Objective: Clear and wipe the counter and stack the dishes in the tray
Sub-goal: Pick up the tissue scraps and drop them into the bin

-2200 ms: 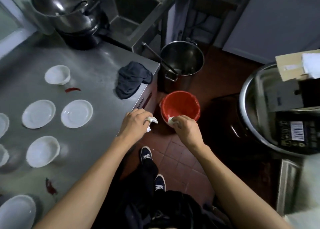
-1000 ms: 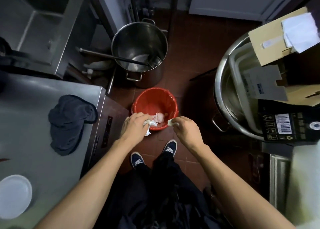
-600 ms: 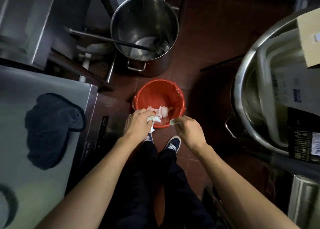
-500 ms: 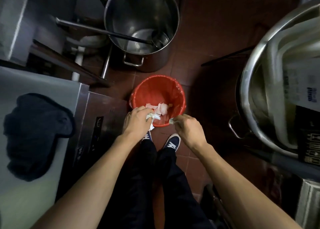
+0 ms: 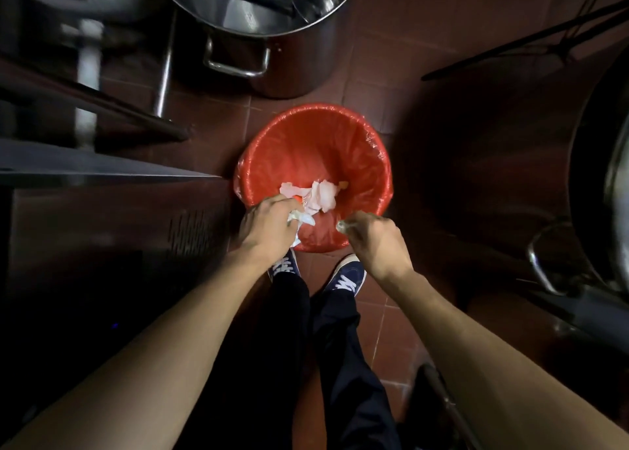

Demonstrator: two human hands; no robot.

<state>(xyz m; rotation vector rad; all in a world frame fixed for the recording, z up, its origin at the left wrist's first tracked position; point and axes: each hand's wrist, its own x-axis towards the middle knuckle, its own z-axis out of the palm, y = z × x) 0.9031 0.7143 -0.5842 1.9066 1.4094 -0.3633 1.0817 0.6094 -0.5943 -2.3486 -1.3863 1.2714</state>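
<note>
Over the red bin [image 5: 316, 150], both hands pinch things: left hand [image 5: 263, 226] crumpled tissue [image 5: 301, 220], right hand [image 5: 372, 237] an indistinct scrap [image 5: 341, 225].

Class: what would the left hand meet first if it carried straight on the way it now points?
Probably the crumpled paper lying inside the red bin. The left hand grips a white tissue over the near rim; depth is unclear from above.

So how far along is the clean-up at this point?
Some crumpled tissues already lie in the red bin. Over it, the left hand grips a white tissue wad and the right hand pinches a small scrap. Counter and dishes are out of view, so wiping and stacking can't be judged.
</note>
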